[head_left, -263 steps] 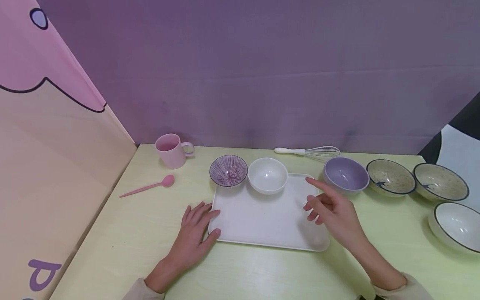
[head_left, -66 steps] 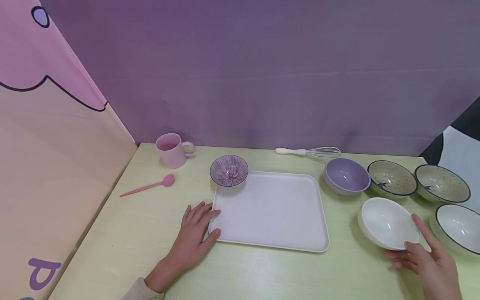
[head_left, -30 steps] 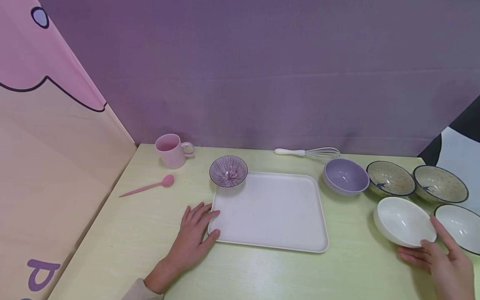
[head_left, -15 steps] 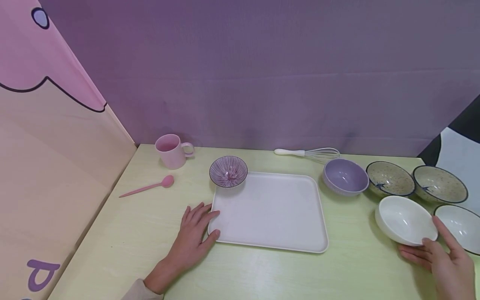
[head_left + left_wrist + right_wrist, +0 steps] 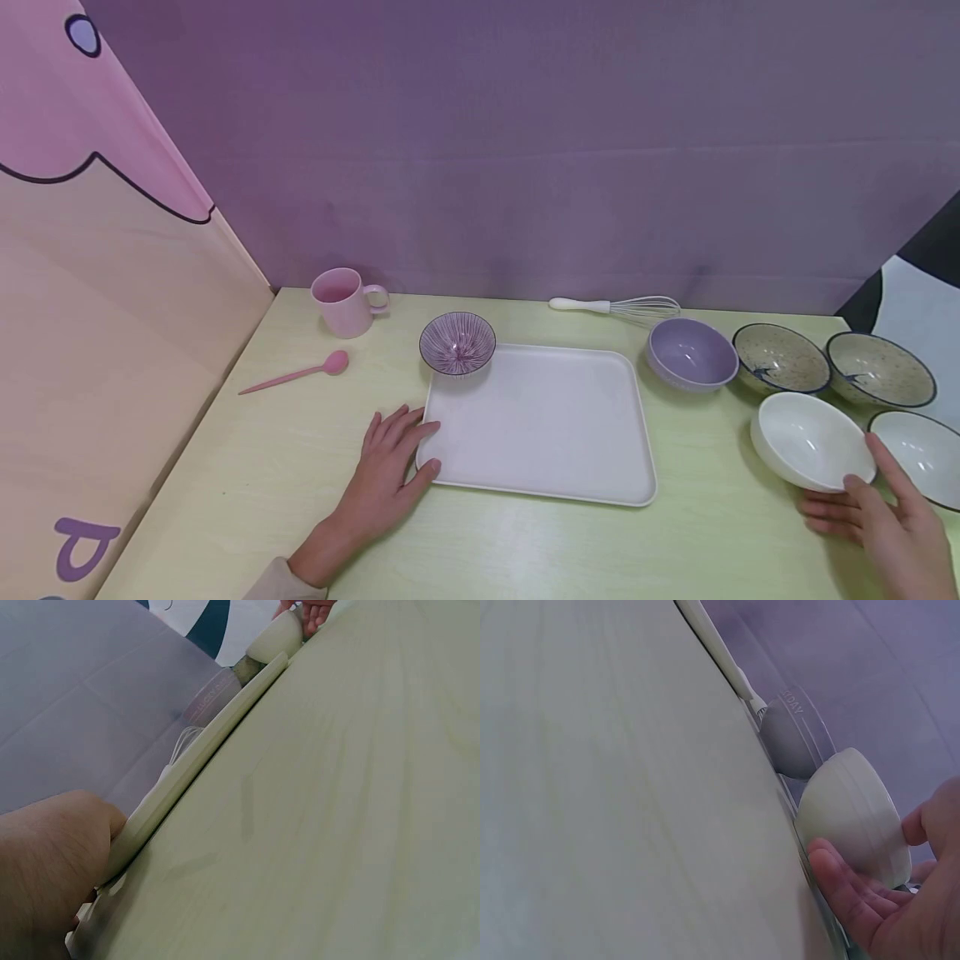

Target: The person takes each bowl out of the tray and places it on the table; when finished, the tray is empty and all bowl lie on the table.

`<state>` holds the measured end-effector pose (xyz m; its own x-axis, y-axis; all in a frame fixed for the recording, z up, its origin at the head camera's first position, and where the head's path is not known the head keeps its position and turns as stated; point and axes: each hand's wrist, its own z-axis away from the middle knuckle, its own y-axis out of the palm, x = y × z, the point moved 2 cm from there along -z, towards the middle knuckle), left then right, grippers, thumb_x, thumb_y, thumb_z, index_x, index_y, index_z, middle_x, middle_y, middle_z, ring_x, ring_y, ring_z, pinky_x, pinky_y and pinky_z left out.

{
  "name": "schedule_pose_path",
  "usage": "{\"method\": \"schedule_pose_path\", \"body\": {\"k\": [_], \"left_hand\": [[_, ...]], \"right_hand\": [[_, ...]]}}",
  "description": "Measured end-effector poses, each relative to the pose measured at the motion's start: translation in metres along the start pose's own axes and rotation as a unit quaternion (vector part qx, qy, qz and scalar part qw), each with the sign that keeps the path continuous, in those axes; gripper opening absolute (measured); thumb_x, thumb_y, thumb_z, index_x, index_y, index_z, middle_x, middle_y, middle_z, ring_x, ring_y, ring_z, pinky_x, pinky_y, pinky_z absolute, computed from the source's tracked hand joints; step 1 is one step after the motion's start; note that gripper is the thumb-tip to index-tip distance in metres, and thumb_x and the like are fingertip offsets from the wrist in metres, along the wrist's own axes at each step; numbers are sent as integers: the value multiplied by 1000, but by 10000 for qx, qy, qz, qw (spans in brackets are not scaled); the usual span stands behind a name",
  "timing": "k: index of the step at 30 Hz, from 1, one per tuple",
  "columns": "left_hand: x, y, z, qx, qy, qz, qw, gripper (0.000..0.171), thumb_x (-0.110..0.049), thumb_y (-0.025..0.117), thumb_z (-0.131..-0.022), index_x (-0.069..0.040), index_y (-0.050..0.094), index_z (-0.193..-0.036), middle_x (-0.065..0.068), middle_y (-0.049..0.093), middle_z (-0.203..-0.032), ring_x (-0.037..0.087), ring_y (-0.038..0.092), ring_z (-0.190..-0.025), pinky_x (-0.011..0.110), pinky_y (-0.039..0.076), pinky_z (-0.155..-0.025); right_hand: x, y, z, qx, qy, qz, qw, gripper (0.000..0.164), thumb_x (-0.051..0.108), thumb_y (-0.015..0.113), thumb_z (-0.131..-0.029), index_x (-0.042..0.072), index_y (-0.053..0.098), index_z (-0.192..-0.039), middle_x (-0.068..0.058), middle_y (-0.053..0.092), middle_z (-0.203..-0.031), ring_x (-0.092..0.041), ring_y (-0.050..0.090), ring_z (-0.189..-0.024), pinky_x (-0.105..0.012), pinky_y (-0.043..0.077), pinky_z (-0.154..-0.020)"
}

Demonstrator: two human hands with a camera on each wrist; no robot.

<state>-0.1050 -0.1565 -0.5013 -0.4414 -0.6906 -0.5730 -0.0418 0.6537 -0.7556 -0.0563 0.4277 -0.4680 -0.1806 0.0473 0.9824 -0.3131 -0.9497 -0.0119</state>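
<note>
A plain white bowl (image 5: 812, 440) stands at the right of the table, tilted slightly, close in front of a speckled bowl. My right hand (image 5: 892, 517) holds it at its near right side, thumb and index finger at the rim, the other fingers lower against the wall. In the right wrist view these fingers curve round the white bowl (image 5: 855, 817), whose base is close to the tabletop. My left hand (image 5: 390, 467) lies on the left edge of the white tray (image 5: 540, 433), fingers relaxed and thumb on its rim. A purple-striped bowl (image 5: 457, 343) sits over the tray's back left corner.
A lavender bowl (image 5: 692, 354), two speckled bowls (image 5: 782, 357) and a dark-rimmed white bowl (image 5: 918, 458) stand close around the held bowl. Behind lies a whisk (image 5: 615, 306). A pink mug (image 5: 343, 302) and a pink spoon (image 5: 300, 373) are at the left. A curtain (image 5: 525, 150) backs the table.
The white bowl has gone from the tray's back edge to the right side of the table with my right hand. It barely moves in the last half second. My left hand stays put.
</note>
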Motion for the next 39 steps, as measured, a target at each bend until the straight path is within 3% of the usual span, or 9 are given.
{"method": "schedule_pose_path", "body": {"k": [4,7,10,18,22,26,29,33,39], "left_hand": [[0,0,0,-11,7,26,10000,48,-27,72,-104,-6,68,-147,22,57,-159,48,41,-158,73,13,-133],[0,0,0,9,-2,18,10000,48,-28,72,-104,-6,68,-147,22,57,-160,48,41,-158,73,13,-133],[0,0,0,38,-22,11,10000,48,-28,71,-105,-6,68,-147,22,57,-160,48,40,-158,72,13,-134],[-1,-1,-1,7,-12,36,10000,48,-28,71,-105,-5,68,-147,23,57,-160,48,41,-158,72,13,-134],[-1,-1,-1,-3,-9,39,10000,48,-27,72,-104,-5,68,-147,23,57,-159,49,41,-158,72,13,-134],[0,-1,-1,7,-25,41,10000,48,-27,72,-104,-5,68,-147,23,57,-160,48,41,-158,71,13,-134],[0,0,-1,18,-27,21,10000,48,-27,72,-104,-5,68,-147,23,57,-160,48,41,-158,72,13,-134],[0,0,-1,15,-26,-1,10000,49,-27,72,-104,-6,68,-147,22,57,-160,48,41,-158,72,13,-134],[0,0,0,23,-24,22,10000,49,-28,71,-104,-6,68,-148,22,57,-160,47,40,-158,71,12,-134]], "right_hand": [[-1,-2,1,31,-182,344,9992,74,15,38,-120,35,-3,-178,5,80,-74,-13,79,-62,-28,66,-57],[1,-1,3,-202,-127,940,9953,73,20,38,-120,39,-3,-177,10,78,-72,-12,77,-59,-25,65,-56],[2,-1,7,-399,-131,1210,9918,72,21,38,-120,41,0,-178,13,76,-70,-10,75,-57,-24,63,-54],[14,14,19,-979,-500,1015,9887,67,13,41,-119,34,19,-179,20,71,-65,-4,70,-51,-16,58,-49],[22,26,28,-1106,-879,682,9876,64,7,48,-117,29,35,-175,16,73,-65,-4,70,-50,-14,57,-50],[27,39,33,-1072,-1237,292,9861,60,0,54,-113,23,51,-168,10,77,-67,-7,71,-49,-14,58,-52],[30,48,35,-943,-1356,381,9855,59,-3,57,-111,21,55,-165,9,78,-69,-8,71,-50,-14,59,-53],[33,61,35,-813,-1408,1041,9812,60,-2,57,-111,23,55,-166,12,77,-71,-7,72,-53,-16,60,-53],[34,80,31,-355,-1695,1123,9785,58,-2,58,-112,19,55,-165,8,79,-74,-8,73,-56,-17,61,-55]]}}
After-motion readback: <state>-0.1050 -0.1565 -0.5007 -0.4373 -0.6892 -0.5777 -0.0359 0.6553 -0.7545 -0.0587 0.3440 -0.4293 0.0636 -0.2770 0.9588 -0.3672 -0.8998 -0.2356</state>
